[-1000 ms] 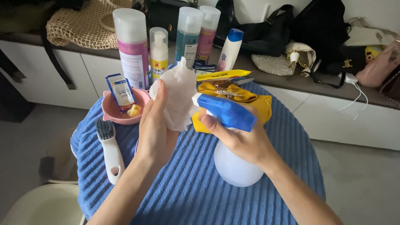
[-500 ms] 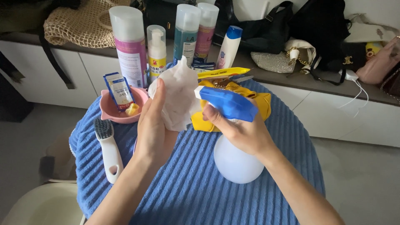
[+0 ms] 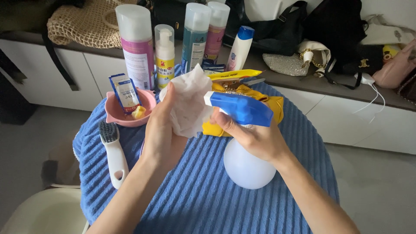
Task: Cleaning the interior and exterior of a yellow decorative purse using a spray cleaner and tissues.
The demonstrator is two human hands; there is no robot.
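Barely shifted since a moment ago. At twelve o'clock, tall pink-labelled can (image 3: 135,43) and yellow pump bottle (image 3: 165,54); small blue packet (image 3: 125,92) in pink bowl (image 3: 116,116). Left hand (image 3: 161,130) pinching white wipe (image 3: 189,102), right hand (image 3: 255,136) gripping spray bottle (image 3: 247,151) at centre above tabletop (image 3: 203,195).

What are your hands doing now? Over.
Left hand holds white wipe. Right hand grips spray bottle, blue nozzle aimed at wipe. Nothing between them.
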